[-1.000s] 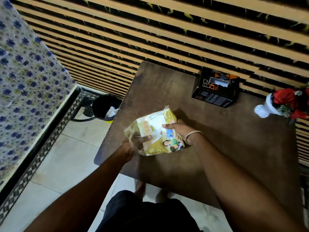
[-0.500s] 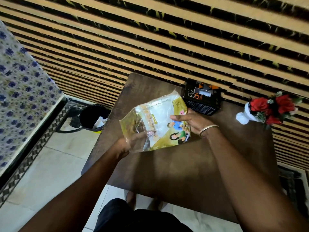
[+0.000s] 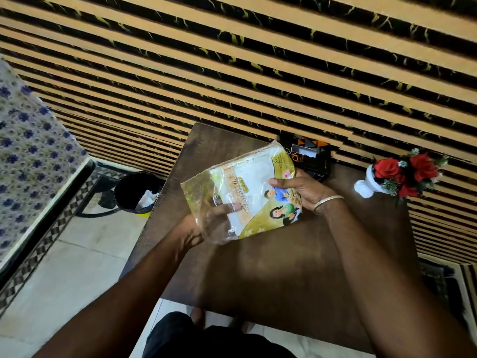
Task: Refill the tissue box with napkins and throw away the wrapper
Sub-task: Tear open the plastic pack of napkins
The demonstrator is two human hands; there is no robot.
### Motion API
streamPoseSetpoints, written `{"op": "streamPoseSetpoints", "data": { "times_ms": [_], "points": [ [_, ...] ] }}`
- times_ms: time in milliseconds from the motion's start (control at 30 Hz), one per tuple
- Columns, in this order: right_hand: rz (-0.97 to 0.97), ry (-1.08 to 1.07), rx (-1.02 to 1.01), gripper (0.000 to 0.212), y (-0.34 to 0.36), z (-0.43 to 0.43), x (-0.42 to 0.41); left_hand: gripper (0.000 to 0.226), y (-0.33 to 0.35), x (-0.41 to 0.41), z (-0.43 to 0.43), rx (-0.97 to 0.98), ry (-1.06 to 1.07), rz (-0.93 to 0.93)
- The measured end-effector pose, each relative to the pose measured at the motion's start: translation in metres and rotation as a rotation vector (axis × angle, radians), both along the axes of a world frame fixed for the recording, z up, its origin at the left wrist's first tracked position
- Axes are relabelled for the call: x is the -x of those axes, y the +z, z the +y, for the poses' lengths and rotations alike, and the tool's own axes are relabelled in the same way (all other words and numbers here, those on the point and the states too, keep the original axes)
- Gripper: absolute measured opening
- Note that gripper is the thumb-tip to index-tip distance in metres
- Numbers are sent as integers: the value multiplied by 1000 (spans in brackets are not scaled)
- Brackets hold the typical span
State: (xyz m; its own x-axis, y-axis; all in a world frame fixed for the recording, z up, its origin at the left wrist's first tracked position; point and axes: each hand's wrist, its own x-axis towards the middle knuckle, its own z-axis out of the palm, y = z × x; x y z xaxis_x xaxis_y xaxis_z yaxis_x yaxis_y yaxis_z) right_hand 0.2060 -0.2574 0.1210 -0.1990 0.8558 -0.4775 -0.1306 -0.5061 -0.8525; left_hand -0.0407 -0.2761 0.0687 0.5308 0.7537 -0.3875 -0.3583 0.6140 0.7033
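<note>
The napkin wrapper (image 3: 247, 195) is glossy, partly clear plastic; the counter (image 3: 284, 267) is dark, matt wood; the floor (image 3: 64, 275) is smooth tile.

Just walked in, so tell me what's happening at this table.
A person holds a napkin packet above the brown table with both hands. The right hand grips its printed end, while the left hand reaches into the clear, open end. The white napkins are still inside. The black tissue box waits by the wall, and a black bin stands on the floor beside the table.
</note>
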Motion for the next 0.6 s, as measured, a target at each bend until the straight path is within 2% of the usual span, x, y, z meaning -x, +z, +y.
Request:
{"op": "streamPoseSetpoints", "data": {
  "times_ms": [67, 133, 233, 400, 533, 600],
  "points": [
    [-26, -5, -13, 41, -1, 0, -1, 29, 11, -2, -5, 59, -13, -80],
    [-69, -8, -20, 38, -2, 0, 0, 20, 30, -8, -10, 77, -45, -46],
    [-134, -21, -17, 40, -5, -1, 1, 28, 29, -8, -9, 51, -57, -117],
    [-204, -40, 11, 43, -11, -4, 6, 29, 23, -19, -17, 125, -73, -145],
    [-196, -18, 25, 47, -18, -8, 10, 26, 13, -18, -20, 98, -53, -24],
    [-184, -11, 34, 45, -23, -10, 11, 34, 1, -17, -17, 46, -53, 88]
  ]
}}
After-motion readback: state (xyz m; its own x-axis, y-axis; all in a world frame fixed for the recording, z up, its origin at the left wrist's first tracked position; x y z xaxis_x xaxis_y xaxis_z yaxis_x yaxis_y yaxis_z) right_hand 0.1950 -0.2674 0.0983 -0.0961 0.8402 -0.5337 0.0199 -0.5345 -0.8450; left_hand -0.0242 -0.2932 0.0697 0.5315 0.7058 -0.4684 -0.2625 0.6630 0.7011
